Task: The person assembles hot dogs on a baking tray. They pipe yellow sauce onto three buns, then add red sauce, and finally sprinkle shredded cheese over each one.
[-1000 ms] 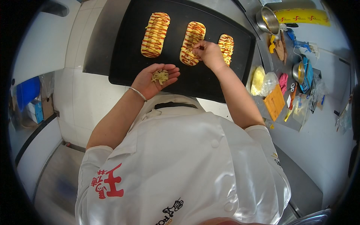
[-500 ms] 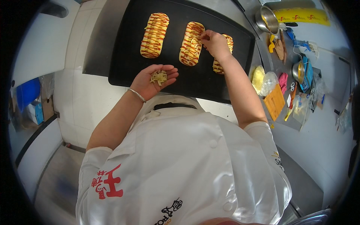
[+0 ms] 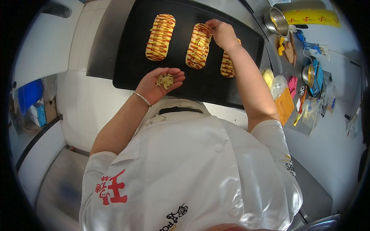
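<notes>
Three long oval breads lie on a black baking tray (image 3: 135,69), striped with red-brown sauce and pale topping: the left bread (image 3: 160,37), the middle bread (image 3: 197,48) and the right bread (image 3: 227,66). My left hand (image 3: 158,82), palm up with fingers slightly curled, cups a small heap of shredded cheese (image 3: 165,81) in front of the tray's near edge. At the far end of the middle bread, my right hand (image 3: 222,34) points its fingertips down in a pinch. What sits between those fingertips is too small to make out. My right hand and forearm cover part of the right bread.
On the counter to the right stand a metal bowl (image 3: 276,21), a second bowl (image 3: 308,75) on a blue scale (image 3: 317,79), a wooden board (image 3: 284,106), a pink cloth (image 3: 292,86) and plastic bags (image 3: 278,87). A yellow roll (image 3: 312,17) lies at the back right.
My right hand has moved away from me, from the middle bread's upper half to its far end. Shreds now show on that bread's middle. My left hand stays in place with its heap.
</notes>
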`<state>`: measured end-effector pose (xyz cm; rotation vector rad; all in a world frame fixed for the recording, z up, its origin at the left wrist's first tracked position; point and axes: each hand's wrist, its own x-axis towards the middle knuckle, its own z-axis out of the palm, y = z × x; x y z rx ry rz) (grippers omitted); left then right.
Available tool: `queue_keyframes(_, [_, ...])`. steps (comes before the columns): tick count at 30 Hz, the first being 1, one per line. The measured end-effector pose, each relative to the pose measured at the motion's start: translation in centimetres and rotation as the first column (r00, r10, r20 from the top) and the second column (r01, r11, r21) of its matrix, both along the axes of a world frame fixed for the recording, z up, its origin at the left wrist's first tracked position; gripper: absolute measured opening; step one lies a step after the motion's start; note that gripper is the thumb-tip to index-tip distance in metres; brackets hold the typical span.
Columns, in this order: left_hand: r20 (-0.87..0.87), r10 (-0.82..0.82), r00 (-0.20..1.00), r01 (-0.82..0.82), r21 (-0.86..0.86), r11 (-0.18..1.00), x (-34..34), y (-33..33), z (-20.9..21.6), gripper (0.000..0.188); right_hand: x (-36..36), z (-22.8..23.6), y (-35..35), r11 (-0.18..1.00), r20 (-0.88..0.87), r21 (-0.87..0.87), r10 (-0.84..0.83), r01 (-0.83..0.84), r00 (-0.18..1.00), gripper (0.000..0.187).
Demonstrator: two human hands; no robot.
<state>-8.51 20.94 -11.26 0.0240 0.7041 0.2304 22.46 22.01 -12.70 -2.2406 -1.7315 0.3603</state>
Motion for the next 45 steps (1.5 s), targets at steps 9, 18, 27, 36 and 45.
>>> queue_keyframes(9, [0.068, 0.029, 0.997, -0.026, -0.049, 0.998, -0.1, 0.0, 0.2, 0.035, -0.4, -0.8, 2.1, 0.996, -0.233, 0.069, -0.033, 0.051, 0.972, 0.022])
queue_keyframes(18, [0.384, 0.008, 0.923, -0.016, 0.018, 1.000, 0.3, 0.4, -0.2, 0.042, -2.1, 1.2, 1.0, 0.982, -0.256, 0.147, -0.078, 0.118, 0.964, 0.021])
queue_keyframes(27, [0.249, 0.066, 0.966, -0.054, -0.056, 0.997, 1.8, 0.5, 1.1, 0.048, -2.7, 1.7, 0.2, 0.909, -0.024, 0.411, 0.087, -0.069, 0.996, 0.014])
queue_keyframes(36, [0.082, 0.069, 0.994, -0.065, -0.049, 0.997, 2.3, 0.0, 0.0, 0.034, -14.5, 6.0, -6.7, 0.881, -0.079, 0.139, 0.465, -0.452, 0.882, 0.020])
queue_keyframes(45, [0.054, -0.115, 0.992, 0.109, 0.113, 0.988, 2.8, -0.5, 0.5, 0.032, -13.2, 7.7, -7.4, 0.913, -0.335, 0.052, 0.398, -0.405, 0.854, 0.011])
